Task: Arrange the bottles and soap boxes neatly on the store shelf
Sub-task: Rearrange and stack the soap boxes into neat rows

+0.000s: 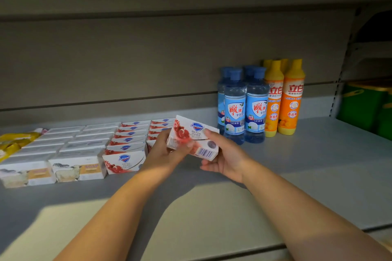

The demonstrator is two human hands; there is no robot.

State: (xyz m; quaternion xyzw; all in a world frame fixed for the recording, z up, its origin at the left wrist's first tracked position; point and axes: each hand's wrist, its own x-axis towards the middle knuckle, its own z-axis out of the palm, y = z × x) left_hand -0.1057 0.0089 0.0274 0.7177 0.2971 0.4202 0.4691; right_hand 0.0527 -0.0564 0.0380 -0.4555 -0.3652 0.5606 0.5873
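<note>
Both forearms bare: left forearm (pixel 110 214) runs up from bottom-left, right forearm (pixel 301 203) from bottom-right, converging mid-frame. The left hand (pixel 167 152) has its back to camera, thumb curled onto the left end of a soap box (pixel 194 135), fingers hidden behind it. The right hand (pixel 226 158) has its palm turned inward, thumb over the box's upper right edge, fingers curled underneath. Box tilted, gripped by both hands. Wrists roughly straight.

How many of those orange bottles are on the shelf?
4: two orange plastic bottles with yellow tops in front, two behind them with only tops showing. More may be hidden.
</note>
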